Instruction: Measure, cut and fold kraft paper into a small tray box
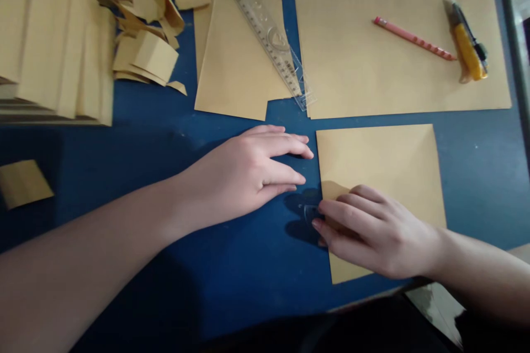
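A small tan paper sheet (385, 171) lies on the blue table (232, 265) in front of me. My right hand (372, 231) rests on its lower left corner, fingers curled at the paper's left edge, which is slightly lifted. My left hand (252, 171) lies flat on the table just left of the sheet, fingers stretched out toward its edge, holding nothing.
A large tan sheet (397, 77) at the back right carries a pink pencil (414, 38) and a yellow utility knife (467, 44). A clear ruler (271, 38) lies across another tan sheet (236, 66). Folded tan paper pieces (53, 38) pile at the back left; one piece (25, 182) lies at far left.
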Demonstrator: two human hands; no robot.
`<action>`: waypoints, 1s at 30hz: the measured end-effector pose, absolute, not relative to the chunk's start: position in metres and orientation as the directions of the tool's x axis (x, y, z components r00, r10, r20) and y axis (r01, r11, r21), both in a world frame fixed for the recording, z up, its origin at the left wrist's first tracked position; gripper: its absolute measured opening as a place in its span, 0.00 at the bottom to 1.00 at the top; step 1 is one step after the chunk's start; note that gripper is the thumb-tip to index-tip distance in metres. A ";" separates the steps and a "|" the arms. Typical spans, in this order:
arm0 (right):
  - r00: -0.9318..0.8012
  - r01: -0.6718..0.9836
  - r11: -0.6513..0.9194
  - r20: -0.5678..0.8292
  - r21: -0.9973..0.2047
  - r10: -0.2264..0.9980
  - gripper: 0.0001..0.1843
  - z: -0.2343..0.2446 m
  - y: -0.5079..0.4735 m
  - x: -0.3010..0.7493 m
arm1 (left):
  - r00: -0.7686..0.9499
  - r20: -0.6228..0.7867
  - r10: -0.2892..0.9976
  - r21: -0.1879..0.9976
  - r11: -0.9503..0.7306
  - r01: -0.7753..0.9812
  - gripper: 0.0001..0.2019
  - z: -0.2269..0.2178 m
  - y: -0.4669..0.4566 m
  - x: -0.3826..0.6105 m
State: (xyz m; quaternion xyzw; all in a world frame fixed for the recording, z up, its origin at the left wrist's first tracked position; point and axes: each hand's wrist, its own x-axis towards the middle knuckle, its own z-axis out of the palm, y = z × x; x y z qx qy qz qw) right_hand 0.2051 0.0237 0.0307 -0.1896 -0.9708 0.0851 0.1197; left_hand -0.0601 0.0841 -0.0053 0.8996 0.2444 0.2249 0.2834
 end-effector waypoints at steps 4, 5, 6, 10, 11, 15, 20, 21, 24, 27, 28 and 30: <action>-0.909 0.332 0.914 0.182 -0.232 0.376 0.05 0.030 0.025 0.208 | 0.783 0.266 0.561 0.613 -0.726 0.312 0.13 -0.006 0.084 -0.060; -0.912 0.326 0.916 0.180 -0.233 0.370 0.06 0.030 0.025 0.208 | 0.783 0.267 0.562 0.611 -0.727 0.313 0.13 -0.006 0.084 -0.060; -0.914 0.320 0.919 0.181 -0.229 0.363 0.07 0.030 0.025 0.208 | 0.782 0.267 0.563 0.610 -0.727 0.315 0.12 -0.007 0.084 -0.060; -0.914 0.321 0.925 0.188 -0.204 0.359 0.11 0.029 0.025 0.206 | 0.772 0.285 0.568 0.613 -0.727 0.308 0.12 -0.009 0.084 -0.060; -0.914 0.324 0.924 0.183 -0.206 0.361 0.11 0.029 0.024 0.205 | 0.770 0.289 0.569 0.615 -0.727 0.306 0.12 -0.009 0.084 -0.060; -0.910 0.335 0.913 0.170 -0.232 0.377 0.11 0.027 0.025 0.203 | 0.769 0.288 0.571 0.617 -0.725 0.307 0.11 -0.010 0.083 -0.059; -0.913 0.327 0.914 0.167 -0.241 0.371 0.12 0.025 0.029 0.201 | 0.770 0.282 0.572 0.614 -0.724 0.313 0.12 -0.009 0.083 -0.059; -0.914 0.326 0.914 0.167 -0.243 0.370 0.11 0.025 0.029 0.200 | 0.771 0.280 0.573 0.612 -0.725 0.316 0.12 -0.009 0.083 -0.060; -0.915 0.315 0.919 0.181 -0.239 0.360 0.12 0.025 0.029 0.201 | 0.771 0.279 0.572 0.606 -0.728 0.321 0.12 -0.009 0.083 -0.060; -0.916 0.310 0.924 0.190 -0.224 0.353 0.12 0.026 0.029 0.203 | 0.770 0.286 0.571 0.603 -0.731 0.318 0.12 -0.009 0.082 -0.060; -0.916 0.312 0.924 0.189 -0.223 0.354 0.12 0.027 0.028 0.204 | 0.769 0.289 0.570 0.602 -0.733 0.316 0.12 -0.009 0.082 -0.060; -0.913 0.318 0.920 0.187 -0.231 0.363 0.11 0.028 0.028 0.205 | 0.770 0.295 0.566 0.600 -0.737 0.312 0.12 -0.009 0.081 -0.060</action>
